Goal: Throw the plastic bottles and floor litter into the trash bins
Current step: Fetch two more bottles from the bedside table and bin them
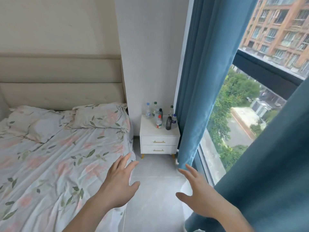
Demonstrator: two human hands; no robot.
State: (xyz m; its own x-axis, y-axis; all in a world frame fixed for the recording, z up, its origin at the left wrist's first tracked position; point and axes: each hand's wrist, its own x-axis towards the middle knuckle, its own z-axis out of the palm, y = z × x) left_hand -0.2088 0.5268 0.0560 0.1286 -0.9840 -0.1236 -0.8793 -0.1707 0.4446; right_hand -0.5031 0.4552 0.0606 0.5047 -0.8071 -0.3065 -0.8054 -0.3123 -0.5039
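Where the bottles are: the plastic bottles [158,115] all stand on top of the white nightstand [159,141], straight ahead of us and well apart from both hands, tucked against the wall beyond the bed.

Direction from the grip: up and forward from our hands, down the strip of floor [155,190] that runs to the nightstand.

Long axis: every bottle we can make out stands upright, caps on top, bunched toward the back and window side of the nightstand. A dark bottle [168,123] and a red-labelled one [159,123] sit nearest the front edge.

Left grip: our left hand [119,185] is spread wide, fingers straight, holding nothing, hovering over the bed corner on the nightstand's bed side.

Right grip: our right hand [199,195] is also wide and empty, fingers fanned, just beside the blue curtain [197,81] on the nightstand's window side.

Which hand is nearer: honestly about even; we'd guess the left reaches the bed-side bottles and the right the ones by the curtain.

Surface: the nightstand top is small and crowded, so knocking neighbours over looks like the risk.

Room: bed [50,156] on one side of the nightstand, curtain and window [250,114] on the other. No trash bins or floor litter visible from here.
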